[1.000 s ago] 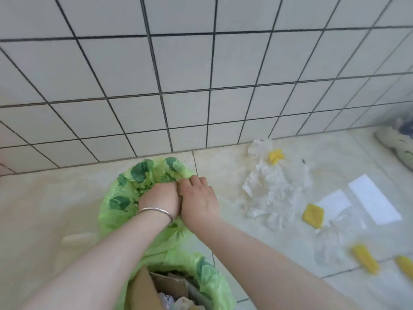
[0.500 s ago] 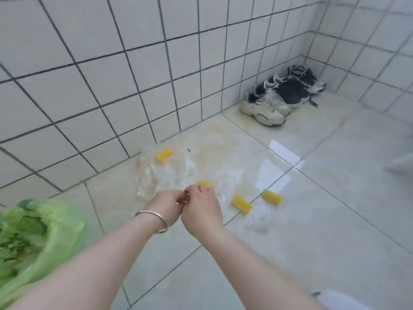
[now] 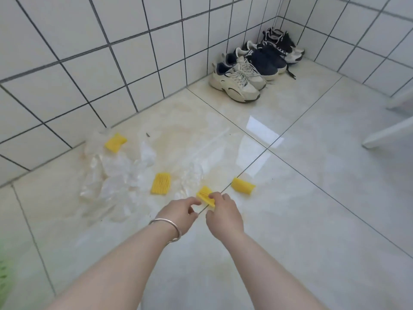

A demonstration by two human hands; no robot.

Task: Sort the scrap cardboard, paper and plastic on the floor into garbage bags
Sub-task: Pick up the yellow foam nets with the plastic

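Several yellow foam net pieces lie on the floor tiles: one by the wall (image 3: 115, 142), one in the middle (image 3: 161, 183), one to the right (image 3: 243, 186). My right hand (image 3: 223, 212) pinches a fourth yellow foam piece (image 3: 203, 195) low over the floor. My left hand (image 3: 180, 212), with a silver bangle on the wrist, is just beside it; its fingertips reach the piece's left edge with fingers loosely apart. Crumpled clear plastic wrap (image 3: 116, 175) spreads to the left, and more clear plastic film (image 3: 193, 175) lies behind the held piece. A sliver of the green garbage bag (image 3: 3, 271) shows at the left edge.
Pairs of sneakers, white (image 3: 237, 80) and dark blue (image 3: 267, 60), stand in the far corner against the tiled wall. White furniture legs (image 3: 391, 128) enter from the right. Bright window reflections fall on the glossy tiles.
The view swung right, away from the green bag where both hands were pressed. My hands moved over the plastic scraps to the yellow foam piece, and my right hand took hold of it.
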